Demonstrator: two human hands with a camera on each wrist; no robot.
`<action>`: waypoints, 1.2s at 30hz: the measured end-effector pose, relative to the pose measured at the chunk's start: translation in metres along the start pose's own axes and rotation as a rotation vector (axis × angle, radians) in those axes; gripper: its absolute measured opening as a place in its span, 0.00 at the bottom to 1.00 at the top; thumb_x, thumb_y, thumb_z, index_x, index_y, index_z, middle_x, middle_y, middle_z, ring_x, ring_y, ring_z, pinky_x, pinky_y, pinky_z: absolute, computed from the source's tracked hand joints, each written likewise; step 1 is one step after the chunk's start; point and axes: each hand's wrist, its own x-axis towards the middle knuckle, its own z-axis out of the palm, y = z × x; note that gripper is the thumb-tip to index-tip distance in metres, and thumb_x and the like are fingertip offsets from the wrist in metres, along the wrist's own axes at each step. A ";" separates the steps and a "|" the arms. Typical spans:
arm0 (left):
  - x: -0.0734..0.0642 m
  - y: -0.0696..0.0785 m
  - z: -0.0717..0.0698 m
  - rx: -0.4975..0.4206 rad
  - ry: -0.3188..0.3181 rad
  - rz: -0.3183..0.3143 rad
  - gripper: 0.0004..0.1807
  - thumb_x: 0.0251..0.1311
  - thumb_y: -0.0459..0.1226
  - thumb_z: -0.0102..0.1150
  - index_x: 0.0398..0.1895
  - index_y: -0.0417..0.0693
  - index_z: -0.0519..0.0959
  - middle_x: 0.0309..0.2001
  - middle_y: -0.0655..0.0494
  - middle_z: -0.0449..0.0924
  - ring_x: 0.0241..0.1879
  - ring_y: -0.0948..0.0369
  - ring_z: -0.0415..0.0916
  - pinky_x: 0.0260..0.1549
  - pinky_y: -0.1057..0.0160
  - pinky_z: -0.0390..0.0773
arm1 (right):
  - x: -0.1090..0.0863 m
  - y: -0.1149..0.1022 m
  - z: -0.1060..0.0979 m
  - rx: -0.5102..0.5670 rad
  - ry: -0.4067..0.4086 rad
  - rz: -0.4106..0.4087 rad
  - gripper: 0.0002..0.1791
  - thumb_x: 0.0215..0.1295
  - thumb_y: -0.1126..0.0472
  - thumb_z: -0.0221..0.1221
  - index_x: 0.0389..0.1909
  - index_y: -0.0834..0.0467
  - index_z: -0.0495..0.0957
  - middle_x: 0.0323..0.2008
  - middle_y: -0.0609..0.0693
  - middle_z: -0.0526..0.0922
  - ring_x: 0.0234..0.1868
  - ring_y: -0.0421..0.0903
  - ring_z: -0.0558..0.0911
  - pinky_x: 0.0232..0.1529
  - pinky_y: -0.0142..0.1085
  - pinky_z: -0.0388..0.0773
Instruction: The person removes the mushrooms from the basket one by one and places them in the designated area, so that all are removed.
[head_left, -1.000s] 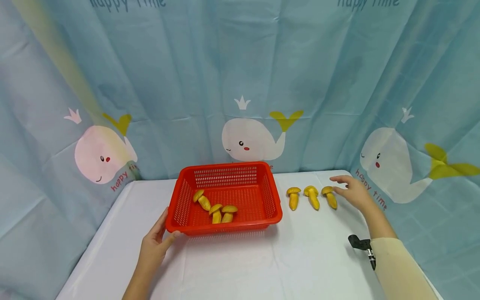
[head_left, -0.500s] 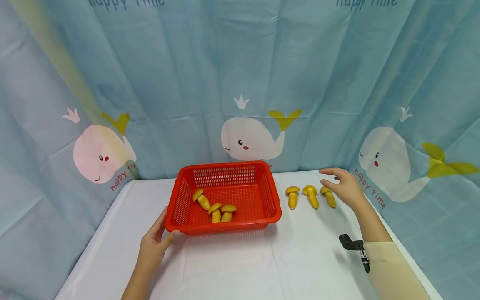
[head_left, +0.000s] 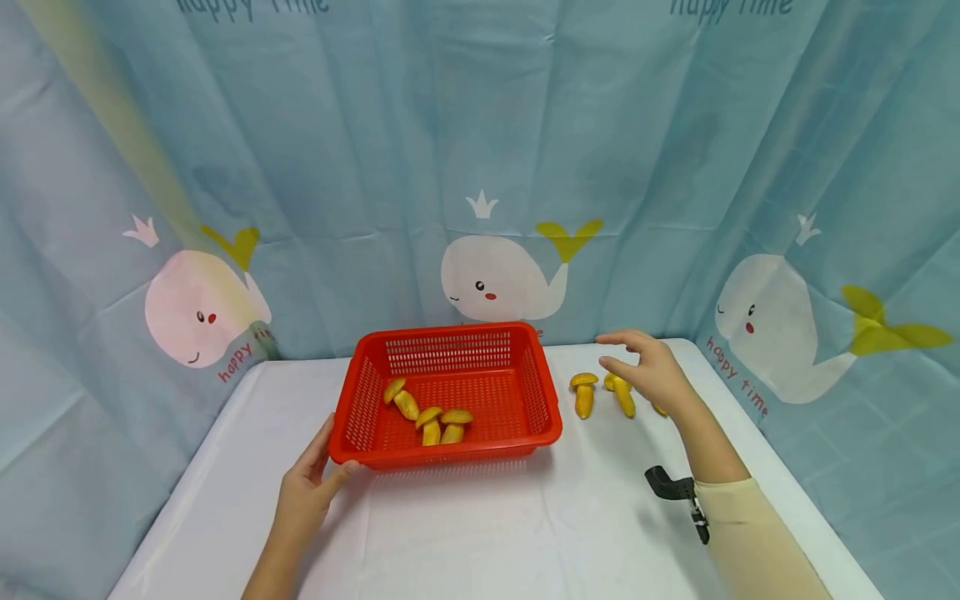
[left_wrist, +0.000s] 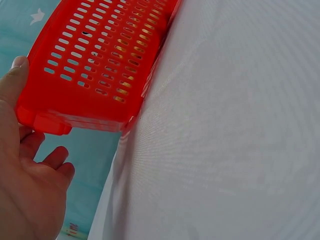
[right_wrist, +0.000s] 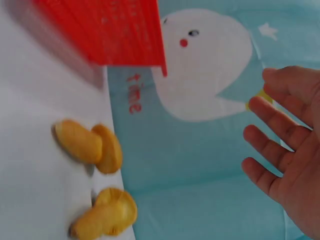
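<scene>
A red plastic basket [head_left: 457,455] stands mid-table, with three yellow-brown mushrooms [head_left: 406,403] lying inside. My left hand [head_left: 306,490] grips its near left corner; in the left wrist view the thumb lies against the rim [left_wrist: 50,120] and the fingers curl beneath. To the basket's right, three more mushrooms form a row: one [head_left: 584,397] nearest the basket, a middle one [head_left: 623,398] and a far-right one [head_left: 659,409]. My right hand [head_left: 651,372] hovers over the row with fingers spread, partly covering the latter two. Nothing is between its fingers in the right wrist view.
A white cloth covers the table [head_left: 450,533]. Behind it and at both sides hangs a light blue curtain [head_left: 360,275] printed with whales. A black device [head_left: 671,486] is attached at the right sleeve [head_left: 750,533].
My right hand has moved left along the row, from beside the far-right mushroom to above the middle one. The left hand keeps its grip and the basket stays put.
</scene>
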 end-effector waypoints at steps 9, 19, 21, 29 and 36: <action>0.001 -0.003 -0.001 -0.026 -0.004 0.051 0.44 0.64 0.35 0.69 0.81 0.63 0.59 0.79 0.59 0.60 0.73 0.78 0.58 0.63 0.84 0.61 | 0.005 -0.025 0.019 0.055 -0.012 -0.085 0.21 0.70 0.50 0.66 0.61 0.49 0.81 0.63 0.51 0.80 0.65 0.62 0.72 0.61 0.65 0.75; 0.001 -0.005 -0.001 -0.057 -0.007 0.081 0.45 0.63 0.32 0.69 0.81 0.59 0.59 0.79 0.55 0.60 0.73 0.79 0.58 0.64 0.85 0.60 | 0.012 -0.049 0.041 0.145 -0.046 -0.127 0.19 0.69 0.53 0.66 0.60 0.49 0.82 0.61 0.45 0.81 0.66 0.52 0.74 0.66 0.60 0.72; 0.002 -0.005 -0.001 -0.063 -0.010 0.081 0.44 0.64 0.32 0.68 0.81 0.59 0.59 0.79 0.55 0.60 0.73 0.78 0.58 0.64 0.84 0.60 | 0.013 -0.053 0.046 0.148 -0.052 -0.134 0.20 0.69 0.54 0.67 0.60 0.50 0.82 0.61 0.45 0.80 0.60 0.54 0.78 0.60 0.58 0.78; 0.001 -0.002 -0.001 0.006 -0.007 0.029 0.44 0.65 0.39 0.68 0.81 0.67 0.58 0.79 0.62 0.60 0.74 0.77 0.57 0.62 0.84 0.62 | 0.017 -0.063 0.061 0.147 -0.054 -0.177 0.19 0.69 0.53 0.67 0.59 0.49 0.82 0.62 0.46 0.81 0.66 0.51 0.74 0.64 0.56 0.76; 0.002 -0.003 -0.001 0.010 -0.005 0.024 0.44 0.65 0.38 0.68 0.80 0.68 0.58 0.79 0.61 0.60 0.74 0.77 0.57 0.62 0.85 0.61 | 0.019 -0.074 0.072 0.136 -0.074 -0.193 0.19 0.68 0.56 0.67 0.59 0.49 0.83 0.62 0.45 0.80 0.67 0.51 0.74 0.66 0.58 0.74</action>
